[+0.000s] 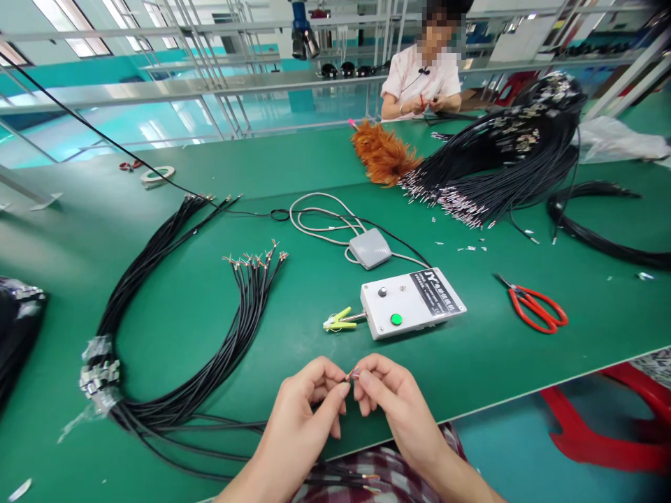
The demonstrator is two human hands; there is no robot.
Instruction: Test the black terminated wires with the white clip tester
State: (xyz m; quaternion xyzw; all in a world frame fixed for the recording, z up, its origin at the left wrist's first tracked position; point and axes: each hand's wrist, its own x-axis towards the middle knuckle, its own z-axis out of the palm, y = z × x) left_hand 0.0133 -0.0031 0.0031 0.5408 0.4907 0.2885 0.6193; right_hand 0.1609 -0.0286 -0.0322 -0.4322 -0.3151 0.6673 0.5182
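Cable end: from my remote seat, the bit that matters is the cable end (344, 380) with its thin coloured wires (353, 373), up between both hands over the front edge of the table.
How it'll handle: my guess is next to no weight, a bendy but springy black jacket, and soft, flimsy strands that'd kink or fray if squeezed hard.
Where I'd grab: on the jacket just behind the bared part; it's probably a bit slick, so a firm pinch there and a gentle touch on the wires.
Left hand: the left hand (308, 404) has thumb and forefinger pinched on the jacket, other fingers curled.
Right hand: the right hand (392, 391) is pinched too, fingertips on the wires.
Cable loop: a curved bundle of black cables (136, 269) lies to the left, some strands running under the left wrist; can't tell if mine's one of them.
Box: just past the hands, a grey box (388, 302) with a green button (396, 319) and a yellow clip (340, 321) out front.
Snips: red-handled cutters (533, 305) on the right.
Far side: orange duster (385, 155), big cable pile (503, 164), and a co-worker (419, 82) across the green table (301, 321).
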